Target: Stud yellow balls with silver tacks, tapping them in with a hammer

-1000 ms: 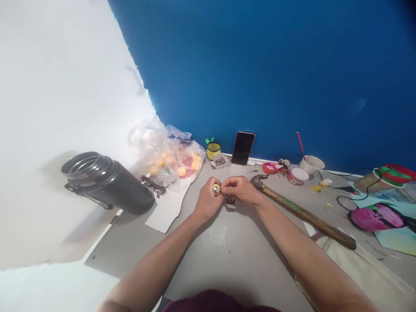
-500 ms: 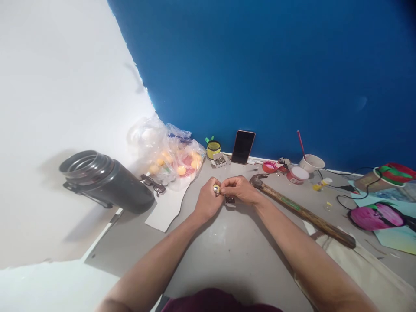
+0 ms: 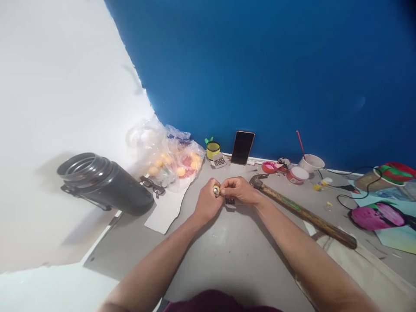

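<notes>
Both my hands meet over the middle of the grey table [image 3: 227,251]. My left hand [image 3: 208,200] is closed around a small round yellow and silver object [image 3: 216,190]. My right hand [image 3: 238,190] pinches at that same object from the right, fingers pressed together. Just under my right fingers lies a small box of dark pins [image 3: 230,201]. What the fingertips hold beyond the round object is too small to make out.
A wooden-handled hammer [image 3: 302,211] lies to the right. A dark plastic jar [image 3: 104,184] lies on its side at left, beside glasses [image 3: 152,185] and a clear bag of coloured balls [image 3: 172,160]. A phone [image 3: 242,147], a yellow cup [image 3: 213,150], a white cup [image 3: 311,163] and paint pots line the blue wall.
</notes>
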Demonstrator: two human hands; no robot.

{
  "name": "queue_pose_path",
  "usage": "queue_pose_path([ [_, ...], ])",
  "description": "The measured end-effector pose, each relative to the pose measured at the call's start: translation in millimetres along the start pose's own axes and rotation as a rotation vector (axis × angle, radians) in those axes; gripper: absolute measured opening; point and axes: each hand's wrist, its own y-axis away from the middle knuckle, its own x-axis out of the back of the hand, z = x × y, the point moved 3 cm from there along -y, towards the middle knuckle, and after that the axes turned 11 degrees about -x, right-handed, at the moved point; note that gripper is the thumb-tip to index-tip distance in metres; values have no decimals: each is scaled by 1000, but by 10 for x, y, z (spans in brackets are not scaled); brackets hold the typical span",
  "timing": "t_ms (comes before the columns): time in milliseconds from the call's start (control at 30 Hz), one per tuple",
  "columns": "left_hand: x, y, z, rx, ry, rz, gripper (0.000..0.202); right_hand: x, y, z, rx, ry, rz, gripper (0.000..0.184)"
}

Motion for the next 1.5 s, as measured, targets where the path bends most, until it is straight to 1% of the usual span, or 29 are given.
queue_pose_path([
  [167,15,0,19,4,-7,3,10,-1,16,-9,-5,31,-6,34],
  [300,30,-2,34,11,3,2,9,-26,47,-64,44,89,26,30],
  [433,37,-3,40,6,14,14,9,-48,52,-87,85,102,21,28],
  [600,33,-1,39,6,37,10,9,-22,29,-31,55,76,18,35],
  [733,34,1,36,8,21,7,10,-10,20,-6,35,98,24,38],
  [933,36,5,47,24,-11,0,11,-5,20,-2,43,96,1,38],
  [1167,31,9,50,7,-28,0,11,-9,30,-20,53,99,-18,36],
  [1367,21,22,20,4,-33,17,13,-54,73,-100,60,183,15,37],
  [1500,40,20,24,-2,-47,61,15,-128,110,-128,98,274,56,31],
])
